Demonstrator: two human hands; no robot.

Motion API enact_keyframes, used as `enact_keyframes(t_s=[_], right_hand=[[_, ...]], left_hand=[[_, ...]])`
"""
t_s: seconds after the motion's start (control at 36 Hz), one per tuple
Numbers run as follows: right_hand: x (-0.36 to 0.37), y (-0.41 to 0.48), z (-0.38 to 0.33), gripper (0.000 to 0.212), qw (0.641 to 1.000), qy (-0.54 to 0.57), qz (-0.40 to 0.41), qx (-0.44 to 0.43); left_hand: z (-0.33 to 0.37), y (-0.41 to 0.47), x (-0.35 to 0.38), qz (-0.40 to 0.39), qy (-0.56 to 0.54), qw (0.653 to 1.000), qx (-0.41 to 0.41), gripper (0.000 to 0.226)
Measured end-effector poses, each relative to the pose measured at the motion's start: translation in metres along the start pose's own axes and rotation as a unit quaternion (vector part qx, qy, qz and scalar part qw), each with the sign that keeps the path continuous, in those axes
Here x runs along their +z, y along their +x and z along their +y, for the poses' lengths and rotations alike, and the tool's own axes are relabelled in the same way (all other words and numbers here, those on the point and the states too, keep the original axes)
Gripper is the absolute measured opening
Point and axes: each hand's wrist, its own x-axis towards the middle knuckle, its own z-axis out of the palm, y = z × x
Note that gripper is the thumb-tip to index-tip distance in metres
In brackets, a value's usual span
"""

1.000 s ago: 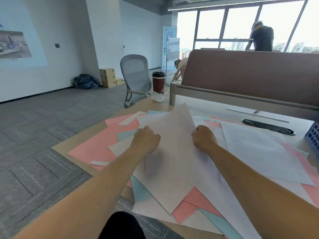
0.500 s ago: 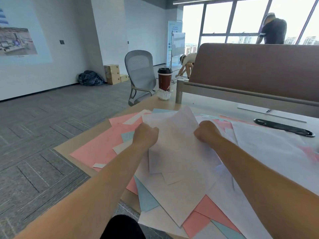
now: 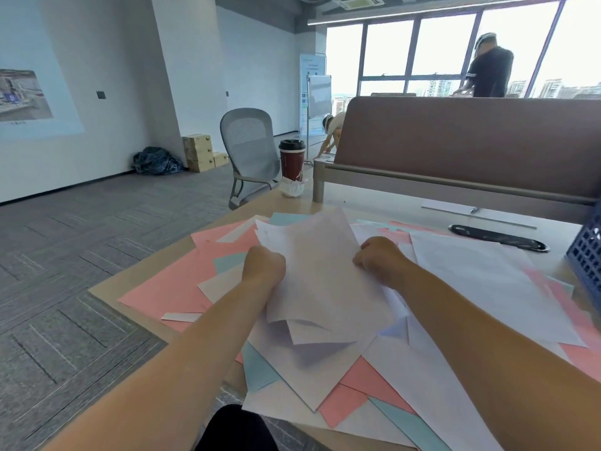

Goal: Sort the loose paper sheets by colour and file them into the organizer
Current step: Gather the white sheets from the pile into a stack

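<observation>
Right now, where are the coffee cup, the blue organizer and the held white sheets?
coffee cup (image 3: pixel 292 164): head view, red body.
blue organizer (image 3: pixel 588 258): head view, mesh wall.
white sheets (image 3: pixel 325 271): head view, top sheet.

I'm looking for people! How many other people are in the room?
2. The standing person is at the window, back right. The bending person is beyond the coffee cup. The brown divider may hide more.

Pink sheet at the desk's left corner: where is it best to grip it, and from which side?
Take the pink sheet by its bare left corner, probably coming from the left. It lies flat and other sheets cover its right part, so only the edge near the desk rim is free. The left hand and right hand hold white sheets.
</observation>
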Motion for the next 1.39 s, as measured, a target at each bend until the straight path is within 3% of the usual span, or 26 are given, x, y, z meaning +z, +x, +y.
enact_keyframes(t_s=[0.11, 0.31, 0.36, 0.47, 0.58, 0.69, 0.81, 0.92, 1.06, 1.19, 1.28, 1.39], right_hand=[[-0.01, -0.01, 0.007, 0.026, 0.998, 0.063, -0.009, 0.018], [-0.063, -0.032, 0.029, 0.007, 0.978, 0.196, -0.019, 0.073], [-0.081, -0.033, 0.042, 0.012, 0.975, 0.208, 0.0, 0.08], [-0.114, -0.032, 0.069, 0.024, 0.984, 0.142, 0.059, 0.084], [-0.146, -0.041, 0.088, 0.006, 0.99, 0.016, 0.127, 0.06], [-0.172, -0.043, 0.109, 0.006, 0.983, -0.082, 0.152, 0.062], [-0.185, -0.041, 0.131, 0.012, 0.977, -0.086, 0.168, 0.097], [-0.186, -0.041, 0.144, 0.012, 0.975, -0.117, 0.154, 0.113], [-0.184, -0.033, 0.16, 0.024, 0.972, -0.116, 0.168, 0.117], [-0.183, -0.034, 0.16, 0.02, 0.974, -0.12, 0.159, 0.111], [-0.185, -0.034, 0.162, 0.025, 0.974, -0.115, 0.164, 0.106], [-0.186, -0.036, 0.164, 0.019, 0.974, -0.119, 0.166, 0.097]], left_hand=[[0.006, -0.009, 0.002, -0.022, -0.035, 0.998, 0.051, 0.035], [0.041, -0.035, 0.013, -0.094, -0.129, 0.981, 0.106, 0.036], [0.048, -0.04, 0.024, -0.11, -0.141, 0.977, 0.114, 0.034], [0.063, -0.053, 0.054, -0.145, -0.129, 0.973, 0.127, 0.029], [0.078, -0.071, 0.095, -0.2, -0.108, 0.964, 0.138, 0.017], [0.092, -0.086, 0.136, -0.232, -0.08, 0.957, 0.157, 0.02], [0.101, -0.098, 0.165, -0.25, -0.008, 0.953, 0.172, 0.009], [0.103, -0.099, 0.185, -0.25, 0.054, 0.951, 0.172, 0.014], [0.105, -0.097, 0.196, -0.229, 0.042, 0.962, 0.142, 0.01], [0.105, -0.091, 0.203, -0.229, -0.012, 0.97, 0.086, 0.012], [0.104, -0.094, 0.203, -0.238, 0.003, 0.967, 0.096, 0.01], [0.104, -0.097, 0.202, -0.242, 0.013, 0.962, 0.129, 0.028]])
